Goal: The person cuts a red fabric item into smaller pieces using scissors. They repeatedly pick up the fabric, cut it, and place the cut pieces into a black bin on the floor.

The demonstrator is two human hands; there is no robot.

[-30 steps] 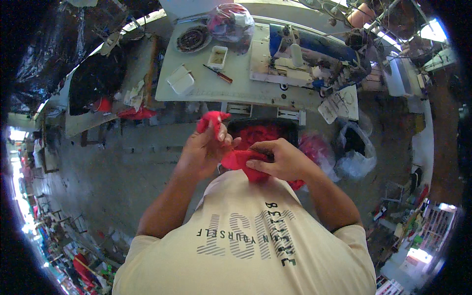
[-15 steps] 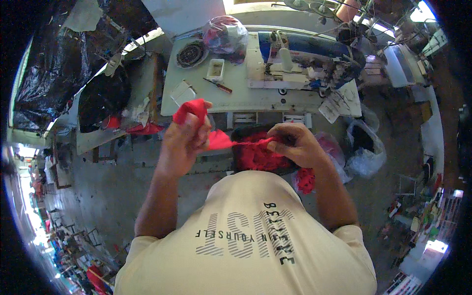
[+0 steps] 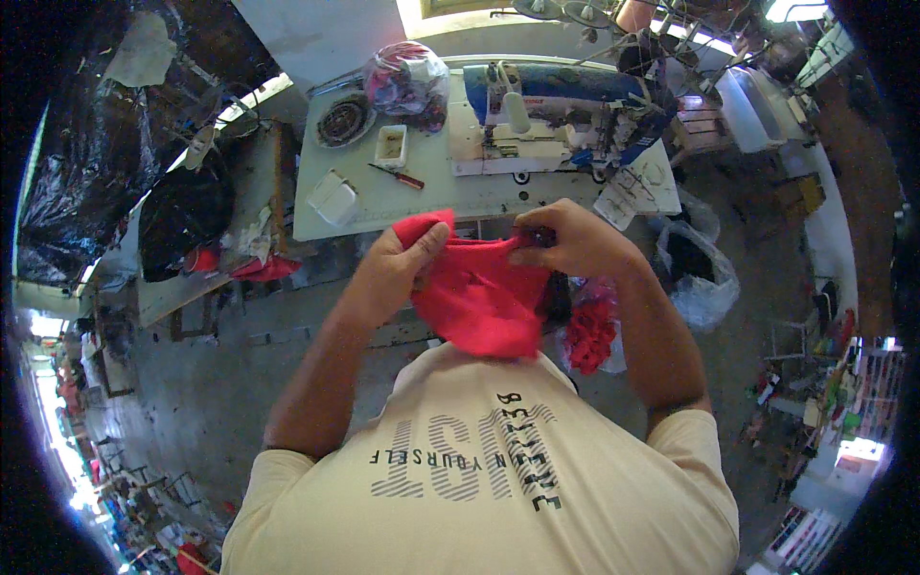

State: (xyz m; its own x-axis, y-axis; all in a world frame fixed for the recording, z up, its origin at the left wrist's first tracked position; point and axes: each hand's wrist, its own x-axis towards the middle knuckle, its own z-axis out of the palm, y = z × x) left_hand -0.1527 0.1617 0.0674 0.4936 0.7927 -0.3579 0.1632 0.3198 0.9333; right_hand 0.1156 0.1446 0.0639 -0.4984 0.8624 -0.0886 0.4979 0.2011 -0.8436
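Observation:
A piece of red fabric (image 3: pixel 482 295) is stretched between my two hands, just in front of my chest. My left hand (image 3: pixel 402 264) pinches its left top corner, thumb on the near side, with a flap of the cloth folded over the fingers. At the right end of the top edge, my right hand (image 3: pixel 565 240) grips the cloth between thumb and fingers. From that taut edge the fabric hangs down, its lower part slightly blurred. Behind it, a dark container is mostly hidden.
Ahead stands a pale table (image 3: pixel 383 211) with a sewing machine (image 3: pixel 537 125), a screwdriver (image 3: pixel 398 176), a white tray (image 3: pixel 390 146) and a stuffed plastic bag (image 3: pixel 407 79). Red cloth pieces (image 3: pixel 588 335) lie below my right forearm. Plastic bags (image 3: pixel 704 278) sit on the floor at right.
The red fabric, bunched and twisted before, is now spread out and hanging open. My left hand has moved right and lower, closer to my right hand, and the view has shifted slightly.

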